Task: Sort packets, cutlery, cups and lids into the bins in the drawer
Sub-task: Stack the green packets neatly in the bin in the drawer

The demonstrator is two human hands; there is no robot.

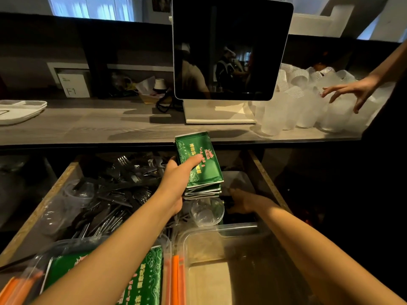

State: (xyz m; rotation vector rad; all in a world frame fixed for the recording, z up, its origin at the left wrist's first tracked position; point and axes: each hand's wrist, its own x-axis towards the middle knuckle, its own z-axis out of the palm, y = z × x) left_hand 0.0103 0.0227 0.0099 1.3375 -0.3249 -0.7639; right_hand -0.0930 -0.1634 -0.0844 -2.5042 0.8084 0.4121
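Observation:
My left hand grips a stack of green packets above the open drawer, thumb across the top packet. My right hand reaches down into the dark back right part of the drawer, below the stack; its fingers are hidden, so what it holds cannot be told. Black wrapped cutlery fills the drawer's left side, with clear lids beside it. More green packets lie in a clear bin at the near left. An empty clear bin stands at the near right.
Another person's hand reaches over a heap of frosted plastic cups on the counter's right. A dark screen on a stand rises at the counter's middle. White trays sit at the left. Orange packets lie between the bins.

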